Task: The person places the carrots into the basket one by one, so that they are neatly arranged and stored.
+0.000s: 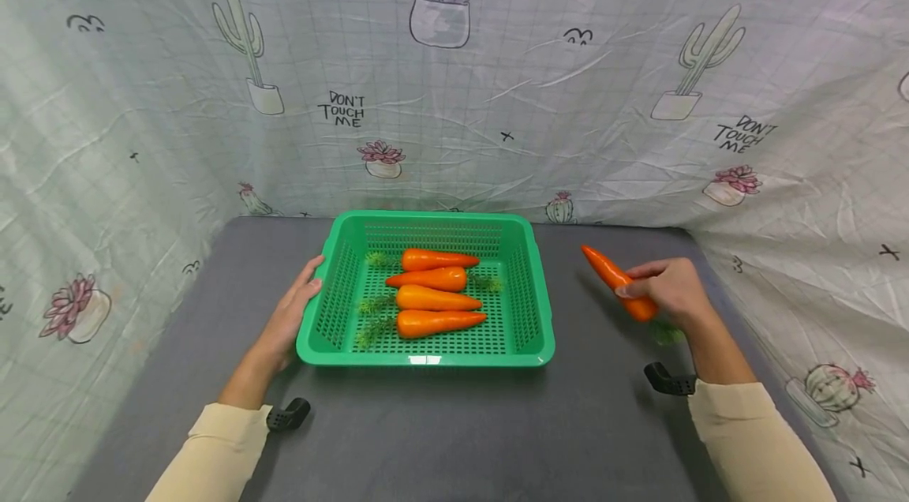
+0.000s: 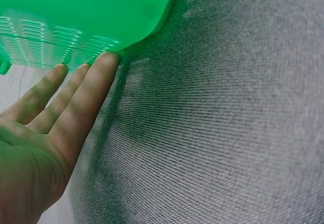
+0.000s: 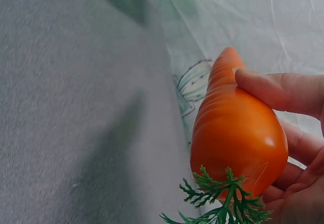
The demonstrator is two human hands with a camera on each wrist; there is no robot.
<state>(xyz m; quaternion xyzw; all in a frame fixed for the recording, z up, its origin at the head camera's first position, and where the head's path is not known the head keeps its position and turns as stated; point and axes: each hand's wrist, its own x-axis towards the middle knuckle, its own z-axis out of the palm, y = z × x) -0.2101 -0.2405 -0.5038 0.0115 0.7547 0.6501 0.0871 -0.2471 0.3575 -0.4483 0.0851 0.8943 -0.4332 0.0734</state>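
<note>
A green perforated basket (image 1: 426,358) stands on the grey table with several carrots (image 1: 440,297) lying in it, most with tips to the right and one with its tip to the left. My left hand (image 1: 286,320) is at the basket's left side; in the left wrist view its straight fingers (image 2: 83,95) reach the slotted wall. To the right of the basket, my right hand (image 1: 671,293) pinches a carrot (image 1: 612,275) between thumb and fingers, tip pointing up and left. The leafy green top (image 3: 228,196) of that carrot hangs at its thick end, and its shadow falls on the table.
The grey tabletop (image 1: 440,439) extends in front of the basket and to both sides. A pale cloth (image 1: 454,131) printed with cacti and lettering hangs behind the table and along its sides. Black wrist cameras (image 1: 287,413) sit on both wrists.
</note>
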